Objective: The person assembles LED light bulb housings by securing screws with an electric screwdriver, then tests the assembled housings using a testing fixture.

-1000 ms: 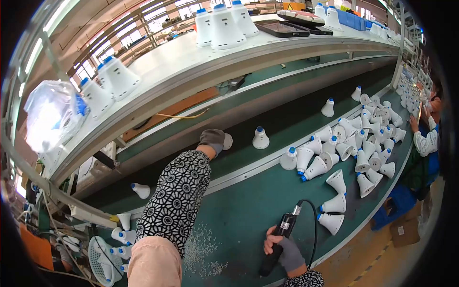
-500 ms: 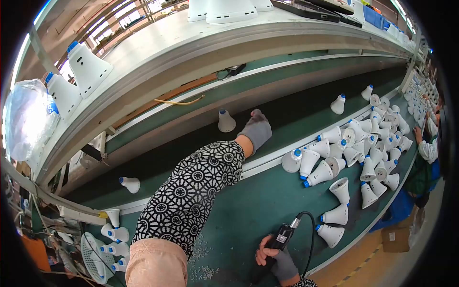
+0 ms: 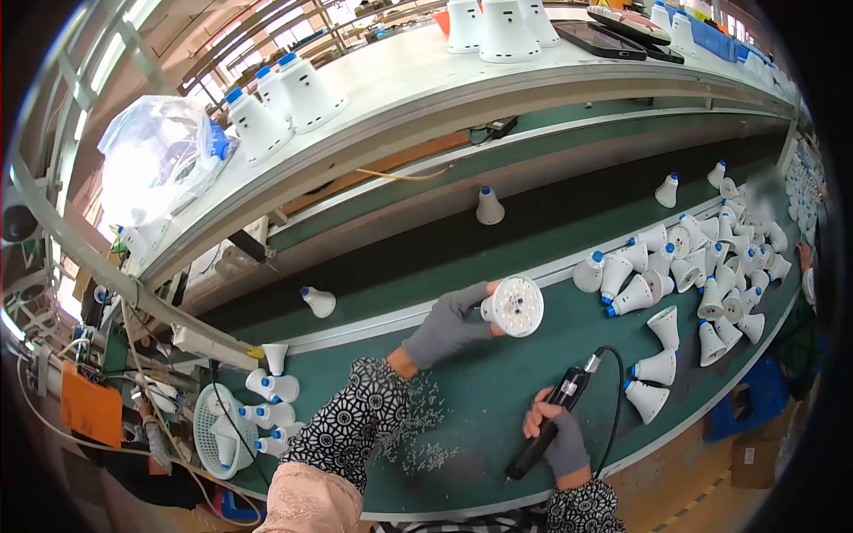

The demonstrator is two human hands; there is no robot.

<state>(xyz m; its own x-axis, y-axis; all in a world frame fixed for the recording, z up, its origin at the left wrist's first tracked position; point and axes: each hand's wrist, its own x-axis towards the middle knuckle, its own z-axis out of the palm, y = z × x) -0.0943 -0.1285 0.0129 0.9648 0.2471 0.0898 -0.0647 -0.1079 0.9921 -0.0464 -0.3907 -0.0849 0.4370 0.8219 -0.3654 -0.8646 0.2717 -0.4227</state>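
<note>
Drawn back, your grey-gloved left hand [image 3: 447, 331] grips a round-faced white plastic cone [image 3: 518, 306]; your grey-gloved right hand [image 3: 566, 441] clasps a black cylindrical tool [image 3: 530, 451]; moving either calls for steadiness.

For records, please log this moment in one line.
left hand: holds white lamp | right hand: holds black corded tool | small pieces: on bench

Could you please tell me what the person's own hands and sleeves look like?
The left hand and right hand wear matching plain grey gloves that leave the fingertips uncovered. Both arms have black sleeves with a white pattern, round and flower-like on the left sleeve and less clear on the right sleeve. Further up the left arm is a pale pink layer.
</note>
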